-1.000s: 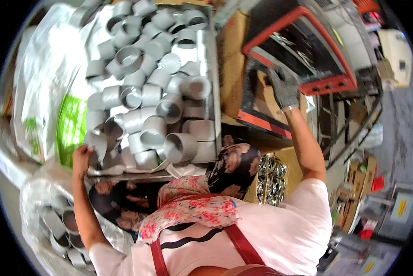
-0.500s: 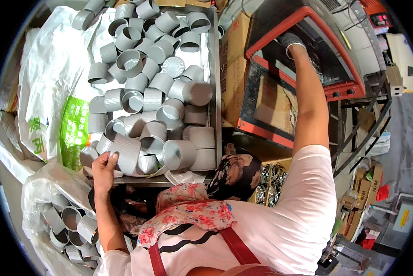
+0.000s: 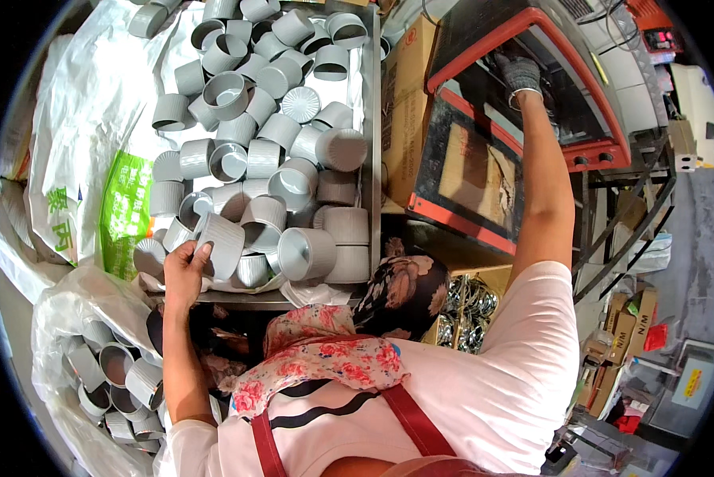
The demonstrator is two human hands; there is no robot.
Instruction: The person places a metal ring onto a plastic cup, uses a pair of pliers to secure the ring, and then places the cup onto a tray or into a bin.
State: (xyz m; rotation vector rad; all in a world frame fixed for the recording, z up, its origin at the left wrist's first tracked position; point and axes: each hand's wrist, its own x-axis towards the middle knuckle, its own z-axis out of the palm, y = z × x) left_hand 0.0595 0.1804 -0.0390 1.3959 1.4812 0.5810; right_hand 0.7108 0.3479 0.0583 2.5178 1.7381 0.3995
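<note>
My left hand (image 3: 183,269) grips a grey ribbed cup mould (image 3: 222,242) at the near edge of a metal tray (image 3: 371,143) piled with several such grey moulds. My right hand (image 3: 520,73), in a grey work glove, reaches up into the open red-framed oven (image 3: 559,56) at the upper right; what it touches inside is hidden in the dark cavity. The oven door (image 3: 464,171) hangs open below it.
A clear plastic bag (image 3: 63,318) at the lower left holds several more grey moulds. White and green sacks (image 3: 94,135) lie left of the tray. Cardboard boxes (image 3: 404,95) stand between tray and oven. Shiny metal moulds (image 3: 468,302) sit under the oven door.
My right hand has gone from the oven's front edge deeper into its cavity. My left hand has shifted right along the tray's near edge and closed on a grey mould.
</note>
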